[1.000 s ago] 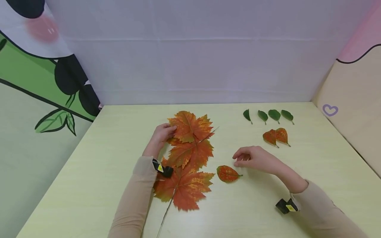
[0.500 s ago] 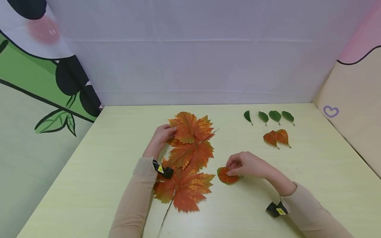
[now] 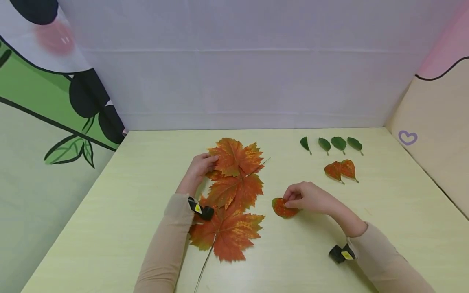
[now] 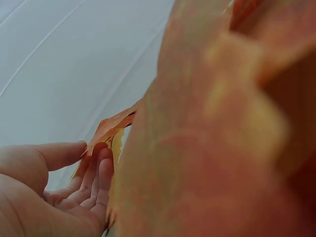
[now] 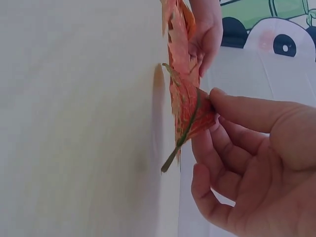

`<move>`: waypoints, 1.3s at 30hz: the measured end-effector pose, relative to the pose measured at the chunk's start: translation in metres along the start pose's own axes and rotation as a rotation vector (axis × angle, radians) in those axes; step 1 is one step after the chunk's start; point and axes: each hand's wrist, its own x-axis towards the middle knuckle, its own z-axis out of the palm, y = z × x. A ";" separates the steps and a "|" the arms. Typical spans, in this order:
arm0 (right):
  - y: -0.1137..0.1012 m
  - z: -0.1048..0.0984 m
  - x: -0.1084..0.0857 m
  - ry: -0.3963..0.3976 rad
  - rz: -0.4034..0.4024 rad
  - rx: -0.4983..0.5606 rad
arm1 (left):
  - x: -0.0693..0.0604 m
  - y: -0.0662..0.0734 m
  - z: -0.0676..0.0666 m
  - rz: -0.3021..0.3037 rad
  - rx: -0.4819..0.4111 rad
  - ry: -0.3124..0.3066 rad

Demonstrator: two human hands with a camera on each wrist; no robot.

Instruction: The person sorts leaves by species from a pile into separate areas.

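Note:
In the head view my left hand [image 3: 199, 167] pinches the left edge of the top leaf on a stem of large orange maple leaves [image 3: 234, 189]. In the left wrist view, the thumb and fingers [image 4: 66, 154] meet at that leaf's edge, while a blurred leaf covers much of the picture. My right hand [image 3: 313, 198] pinches a small oval orange-red leaf [image 3: 280, 209] by its edge, right of the maple leaves. Seen in the right wrist view, this leaf [image 5: 190, 111] is raised off the table, its green stalk pointing down and left.
Several small green leaves [image 3: 338, 143] lie in a row at the back right. Nearer, two orange leaves [image 3: 348, 169] overlap on the pale table [image 3: 384, 187]. A wall of light cloth [image 3: 256, 89] rises behind the table's far edge.
My right hand came down to the small orange leaf, pinched it and drew it up and slightly right. The left hand has stayed on the maple leaf.

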 end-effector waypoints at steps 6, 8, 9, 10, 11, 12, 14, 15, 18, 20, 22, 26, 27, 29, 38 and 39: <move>0.010 -0.014 0.004 0.082 0.061 0.013 | -0.003 0.001 0.001 0.022 0.060 -0.013; 0.014 -0.019 0.005 0.103 0.080 0.010 | -0.003 0.001 0.001 0.027 0.082 -0.016; 0.016 -0.022 0.005 0.119 0.094 0.004 | -0.003 0.001 0.001 0.028 0.084 -0.016; 0.019 -0.025 0.005 0.137 0.111 -0.005 | -0.003 0.001 0.001 0.029 0.084 -0.015; 0.021 -0.027 0.005 0.153 0.129 -0.012 | -0.002 0.001 0.002 0.030 0.081 -0.014; 0.024 -0.030 0.005 0.170 0.151 -0.019 | -0.002 0.001 0.002 0.028 0.079 -0.014; 0.029 -0.035 0.004 0.203 0.195 -0.030 | -0.002 0.001 0.003 0.026 0.086 -0.019; 0.031 -0.038 0.004 0.221 0.210 -0.033 | -0.002 0.002 0.004 0.020 0.085 -0.016; 0.036 -0.044 0.004 0.259 0.245 -0.043 | -0.003 0.006 0.007 0.010 0.090 -0.022; 0.039 -0.048 0.003 0.290 0.258 -0.059 | -0.004 0.010 0.008 0.011 0.087 -0.029; 0.042 -0.051 0.002 0.320 0.283 -0.073 | -0.006 0.014 0.009 0.022 0.076 -0.036; 0.047 -0.055 0.004 0.366 0.321 -0.078 | -0.008 0.024 0.011 0.048 0.052 -0.034; 0.049 -0.056 0.005 0.376 0.329 -0.077 | -0.009 0.027 0.012 0.052 0.045 -0.032; 0.051 -0.058 0.006 0.398 0.343 -0.073 | -0.009 0.031 0.013 0.060 0.038 -0.032; 0.055 -0.060 0.005 0.457 0.380 -0.117 | -0.014 0.045 0.020 0.102 -0.017 -0.033; 0.055 -0.060 0.005 0.458 0.384 -0.123 | -0.015 0.046 0.020 0.105 -0.027 -0.035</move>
